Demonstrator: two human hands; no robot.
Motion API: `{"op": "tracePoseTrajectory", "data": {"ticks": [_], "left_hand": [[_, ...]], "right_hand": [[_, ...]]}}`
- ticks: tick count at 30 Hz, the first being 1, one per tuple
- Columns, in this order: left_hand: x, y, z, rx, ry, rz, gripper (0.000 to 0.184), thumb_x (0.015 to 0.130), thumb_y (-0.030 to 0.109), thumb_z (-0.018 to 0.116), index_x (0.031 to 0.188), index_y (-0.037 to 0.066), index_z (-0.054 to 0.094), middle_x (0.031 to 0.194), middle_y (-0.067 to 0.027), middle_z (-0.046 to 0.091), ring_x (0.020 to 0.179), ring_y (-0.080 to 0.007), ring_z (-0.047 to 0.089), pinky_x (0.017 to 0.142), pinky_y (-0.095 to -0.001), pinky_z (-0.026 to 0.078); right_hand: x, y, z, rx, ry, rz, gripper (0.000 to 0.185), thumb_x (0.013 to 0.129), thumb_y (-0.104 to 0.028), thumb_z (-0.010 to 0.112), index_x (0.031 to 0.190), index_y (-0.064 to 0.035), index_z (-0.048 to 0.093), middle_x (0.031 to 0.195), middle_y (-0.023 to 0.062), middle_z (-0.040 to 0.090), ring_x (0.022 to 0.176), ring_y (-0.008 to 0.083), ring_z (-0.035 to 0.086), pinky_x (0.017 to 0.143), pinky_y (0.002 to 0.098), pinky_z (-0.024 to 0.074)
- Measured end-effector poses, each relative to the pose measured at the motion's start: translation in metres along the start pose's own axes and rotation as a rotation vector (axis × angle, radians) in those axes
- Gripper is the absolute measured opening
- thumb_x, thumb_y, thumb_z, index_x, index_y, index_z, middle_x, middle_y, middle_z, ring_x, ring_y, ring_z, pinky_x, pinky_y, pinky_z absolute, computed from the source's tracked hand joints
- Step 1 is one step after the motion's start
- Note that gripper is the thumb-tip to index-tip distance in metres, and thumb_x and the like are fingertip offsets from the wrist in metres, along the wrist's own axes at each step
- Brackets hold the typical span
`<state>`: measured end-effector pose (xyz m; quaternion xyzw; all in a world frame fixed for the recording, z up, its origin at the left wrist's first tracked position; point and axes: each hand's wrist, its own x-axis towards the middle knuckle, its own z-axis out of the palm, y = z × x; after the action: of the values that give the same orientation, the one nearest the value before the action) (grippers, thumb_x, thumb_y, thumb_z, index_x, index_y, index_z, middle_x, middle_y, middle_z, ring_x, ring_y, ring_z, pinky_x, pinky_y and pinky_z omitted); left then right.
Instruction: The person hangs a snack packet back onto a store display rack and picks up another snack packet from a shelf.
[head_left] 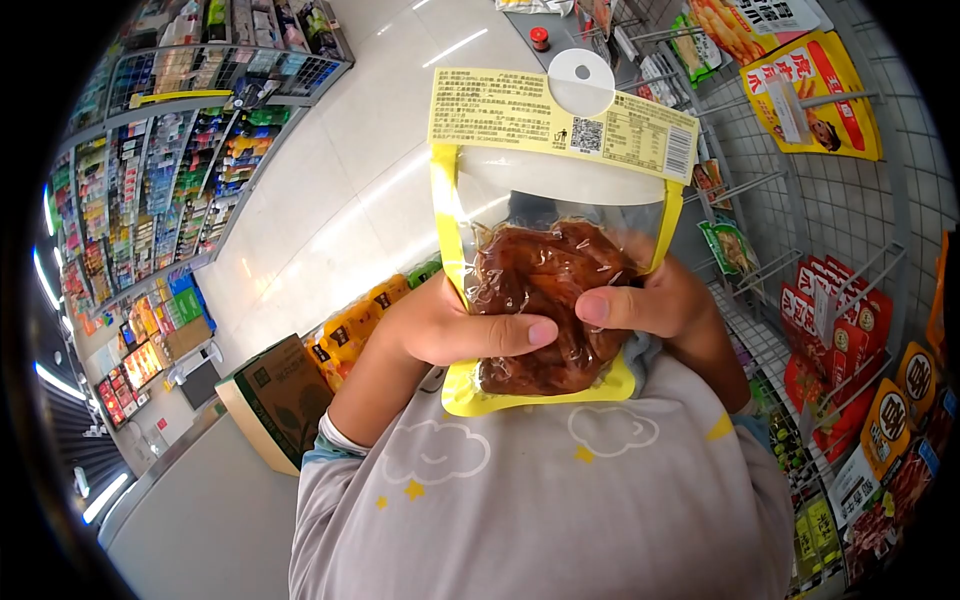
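A vacuum-packed bag of dark braised meat (545, 265), with a see-through window and yellow edges, is held up before my chest. Its printed header (500, 115) faces me, showing small text, a QR code and a barcode. At the top sticks up a round white hang tab (582, 82) with a hole. My left hand (440, 325) grips the bag's left side, thumb pressed on the front. On the right side my right hand (660, 300) grips it likewise, its thumb pointing inward. The fingers behind the bag are mostly hidden.
To the right, a wire rack (840, 190) carries hanging snack packs, among them a yellow pack (815, 95) and red packs (840, 335). Stocked shelves (160, 190) stand at left. A cardboard box (275, 400) and yellow packs (350, 335) sit beside my left arm.
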<state>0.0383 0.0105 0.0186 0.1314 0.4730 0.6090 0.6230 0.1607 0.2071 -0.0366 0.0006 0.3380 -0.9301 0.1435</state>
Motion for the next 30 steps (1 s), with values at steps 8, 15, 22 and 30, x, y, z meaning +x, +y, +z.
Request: {"op": "tracePoseTrajectory", "data": {"ticks": [8, 15, 22, 30], "left_hand": [[0.004, -0.004, -0.003, -0.011, -0.015, -0.008, 0.047, 0.092, 0.012, 0.073, 0.134, -0.002, 0.059, 0.124, -0.0100, 0.068, 0.114, -0.0207, 0.063, 0.098, -0.0353, 0.051], [0.007, -0.003, -0.002, -0.028, 0.031, -0.010, 0.049, 0.092, 0.010, 0.073, 0.137, -0.002, 0.056, 0.124, -0.0094, 0.068, 0.114, -0.0193, 0.063, 0.098, -0.0351, 0.051], [0.017, 0.002, -0.011, 0.288, 0.136, 0.017, 0.040, 0.093, 0.009, 0.073, 0.129, -0.002, 0.059, 0.119, -0.0074, 0.070, 0.107, -0.0145, 0.064, 0.095, -0.0323, 0.053], [0.020, 0.001, -0.018, 0.219, 0.357, -0.046, 0.031, 0.094, 0.008, 0.068, 0.122, -0.005, 0.066, 0.111, -0.0076, 0.073, 0.100, -0.0130, 0.066, 0.090, -0.0303, 0.055]], "right_hand": [[-0.001, 0.000, -0.002, -0.013, 0.040, 0.007, 0.034, 0.097, -0.009, 0.067, 0.130, 0.0026, 0.064, 0.122, 0.0066, 0.069, 0.112, 0.0123, 0.060, 0.097, 0.0298, 0.0484], [-0.003, -0.003, -0.003, -0.011, 0.088, 0.029, 0.032, 0.098, -0.010, 0.068, 0.127, 0.0027, 0.066, 0.120, 0.0066, 0.069, 0.110, 0.0121, 0.061, 0.094, 0.0290, 0.0498], [0.002, -0.006, -0.015, -0.502, 0.188, -0.107, 0.029, 0.094, -0.013, 0.074, 0.118, 0.0020, 0.071, 0.114, 0.0071, 0.073, 0.102, 0.0132, 0.065, 0.089, 0.0310, 0.0529], [0.011, 0.000, -0.019, -0.691, 0.219, -0.225, 0.027, 0.093, -0.014, 0.076, 0.110, 0.0059, 0.069, 0.105, 0.0070, 0.071, 0.098, 0.0100, 0.062, 0.083, 0.0290, 0.0523]]}}
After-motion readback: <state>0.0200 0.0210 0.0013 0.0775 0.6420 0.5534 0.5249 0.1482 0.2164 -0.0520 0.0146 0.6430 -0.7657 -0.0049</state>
